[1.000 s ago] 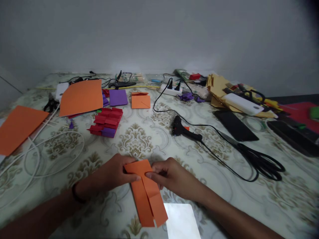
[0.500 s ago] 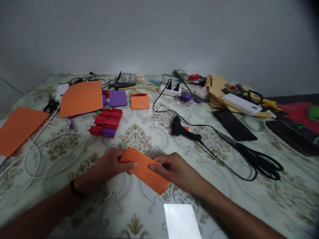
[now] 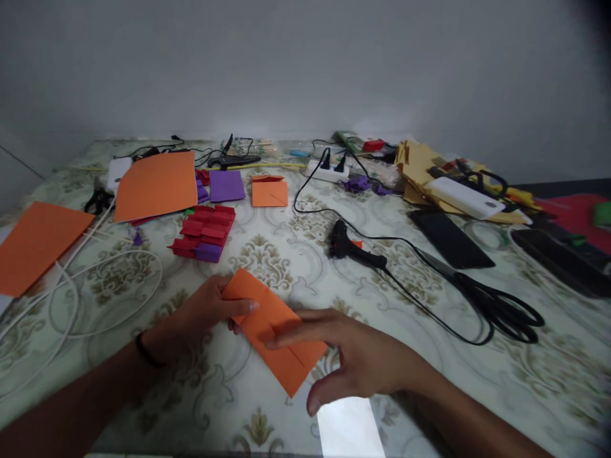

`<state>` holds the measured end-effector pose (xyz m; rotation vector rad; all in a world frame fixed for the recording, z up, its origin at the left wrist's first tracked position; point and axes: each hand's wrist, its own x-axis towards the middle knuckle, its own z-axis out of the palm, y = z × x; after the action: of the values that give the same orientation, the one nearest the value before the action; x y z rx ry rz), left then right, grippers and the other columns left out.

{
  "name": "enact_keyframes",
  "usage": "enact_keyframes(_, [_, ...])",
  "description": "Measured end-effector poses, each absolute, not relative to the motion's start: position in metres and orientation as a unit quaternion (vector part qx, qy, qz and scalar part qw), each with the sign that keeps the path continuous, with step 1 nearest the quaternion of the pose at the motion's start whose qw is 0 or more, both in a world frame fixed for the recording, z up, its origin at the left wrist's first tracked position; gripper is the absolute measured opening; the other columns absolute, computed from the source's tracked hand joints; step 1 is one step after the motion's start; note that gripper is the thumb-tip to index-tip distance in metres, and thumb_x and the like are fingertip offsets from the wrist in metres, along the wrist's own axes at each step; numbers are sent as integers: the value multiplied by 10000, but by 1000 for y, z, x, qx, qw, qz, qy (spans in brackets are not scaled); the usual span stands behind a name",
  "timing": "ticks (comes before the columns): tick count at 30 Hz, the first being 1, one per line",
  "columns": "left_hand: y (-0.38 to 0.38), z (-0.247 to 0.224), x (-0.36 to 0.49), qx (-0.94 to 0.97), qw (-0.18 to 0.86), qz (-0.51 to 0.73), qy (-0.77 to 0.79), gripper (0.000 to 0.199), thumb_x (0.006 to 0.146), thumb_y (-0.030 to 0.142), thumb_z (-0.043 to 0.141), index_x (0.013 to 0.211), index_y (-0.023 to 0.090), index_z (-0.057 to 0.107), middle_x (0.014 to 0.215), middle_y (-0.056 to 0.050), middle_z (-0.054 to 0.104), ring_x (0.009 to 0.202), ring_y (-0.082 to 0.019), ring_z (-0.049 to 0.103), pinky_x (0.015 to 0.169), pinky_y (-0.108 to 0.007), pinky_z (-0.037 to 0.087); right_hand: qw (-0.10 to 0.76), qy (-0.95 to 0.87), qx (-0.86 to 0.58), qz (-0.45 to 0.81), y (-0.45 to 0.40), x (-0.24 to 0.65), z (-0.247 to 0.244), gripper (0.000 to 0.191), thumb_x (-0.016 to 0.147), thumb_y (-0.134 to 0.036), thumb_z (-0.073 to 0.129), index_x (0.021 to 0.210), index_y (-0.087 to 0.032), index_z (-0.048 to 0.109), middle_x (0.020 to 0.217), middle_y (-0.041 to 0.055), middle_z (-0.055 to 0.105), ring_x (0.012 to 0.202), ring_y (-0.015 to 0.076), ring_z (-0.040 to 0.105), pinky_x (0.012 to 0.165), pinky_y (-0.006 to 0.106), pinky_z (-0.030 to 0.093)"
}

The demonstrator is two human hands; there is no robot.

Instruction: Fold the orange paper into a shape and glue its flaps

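In the head view, the folded orange paper (image 3: 265, 320) is at the near middle, over the patterned tablecloth (image 3: 191, 413). It has the form of a long rectangle, slanting from far left to near right, with matt colour, a crease across it and a thin dark line in its near right part. The left hand (image 3: 210, 308) grips its far left end, thumb on top. The right hand (image 3: 358, 353) is open, thumb spread away, its fingers over the paper; whether they press, I cannot tell
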<state>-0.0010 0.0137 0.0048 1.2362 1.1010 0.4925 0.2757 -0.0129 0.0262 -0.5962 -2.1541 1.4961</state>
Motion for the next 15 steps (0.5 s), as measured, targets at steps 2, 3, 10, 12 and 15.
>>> enact_keyframes(2, [15,6,-2,568,645,189,475,332,768,447,793,777,120,734,618,-17,683,510,-120,583,500,-219,473,222,-782,-195,549,-13,274,25,527,866,-270,872,1372,-296,726,1366,89,752,1223,236,711,1048,377,530])
enact_keyframes(3, [15,7,-2,579,645,172,468,320,770,434,788,736,124,718,583,-6,659,492,-113,563,483,-210,448,218,-786,-185,549,-14,273,24,501,898,-200,821,1379,-302,724,1386,88,743,1240,233,706,1047,371,532])
enact_keyframes(10, [4,18,5,593,646,144,460,208,838,307,708,704,155,665,529,50,587,478,-91,496,490,-203,393,210,-804,-176,527,-22,264,9,469,907,-43,684,1287,-297,791,1245,76,805,1028,210,773,857,296,579])
enact_keyframes(12, [2,19,6,601,644,137,454,208,834,314,716,700,161,671,526,45,593,485,-101,508,496,-212,393,203,-806,-184,525,-23,262,6,378,914,-132,745,1253,-288,806,1206,81,813,982,214,775,840,299,581])
enact_keyframes(15, [3,17,6,613,633,140,451,210,846,315,702,701,165,680,535,41,600,501,-104,507,509,-218,377,196,-807,-203,519,-23,262,7,339,907,-103,735,1183,-276,828,1137,75,823,923,206,770,814,298,576])
